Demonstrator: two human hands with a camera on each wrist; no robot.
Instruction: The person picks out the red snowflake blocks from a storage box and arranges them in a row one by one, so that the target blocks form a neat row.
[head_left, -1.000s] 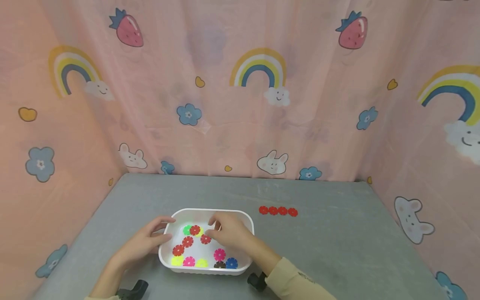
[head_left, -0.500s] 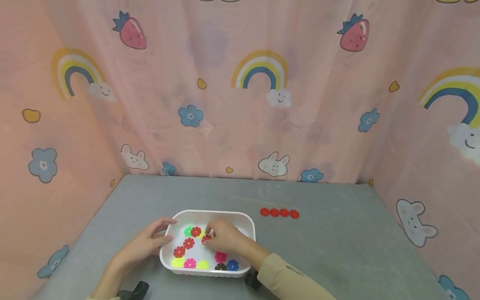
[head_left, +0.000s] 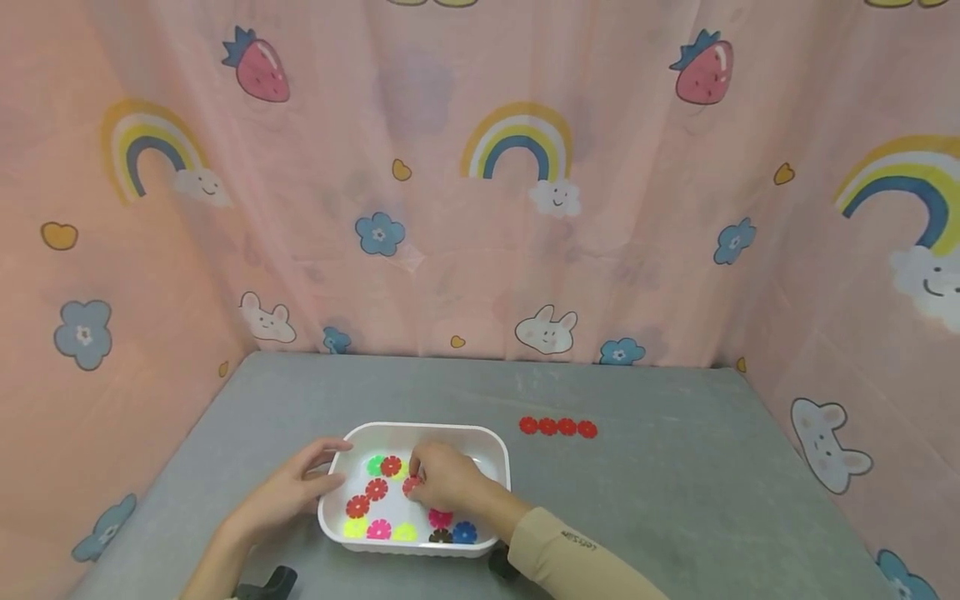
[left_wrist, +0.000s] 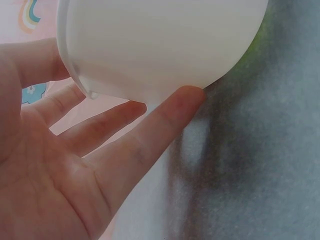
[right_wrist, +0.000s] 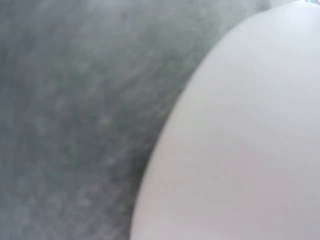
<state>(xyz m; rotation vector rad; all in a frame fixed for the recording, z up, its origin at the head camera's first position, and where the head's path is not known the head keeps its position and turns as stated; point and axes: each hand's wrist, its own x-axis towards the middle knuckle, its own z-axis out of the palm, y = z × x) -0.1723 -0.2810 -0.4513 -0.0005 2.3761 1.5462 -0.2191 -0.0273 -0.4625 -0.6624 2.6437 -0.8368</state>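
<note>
A white plastic tray [head_left: 414, 547] holds several notched, flower-shaped plastic discs. My left hand [head_left: 291, 490] rests at the tray's left side. In the left wrist view its fingers [left_wrist: 150, 135] are fairly straight against the tray's outer wall [left_wrist: 155, 50]. My right hand [head_left: 450, 482] reaches inside the tray, thumb and index finger pinching the edge of a red disc [head_left: 409, 487]. Other red discs [head_left: 377, 489] lie to its left, with a green disc [head_left: 374, 465] partly under one. The right wrist view has only the tray's outer wall [right_wrist: 240, 130], not the hand.
Beyond the tray's right rear corner, a row of several red discs [head_left: 557, 427] lies on the grey table [head_left: 675, 475]. Pink, yellow, dark and blue discs [head_left: 464, 532] sit along the tray's near side. A patterned pink curtain [head_left: 465, 267] encloses the table's back and sides.
My right hand has lowered into the tray, its fingers closing onto the red disc. The left hand stays at the tray's left side, and the row on the table is unchanged.
</note>
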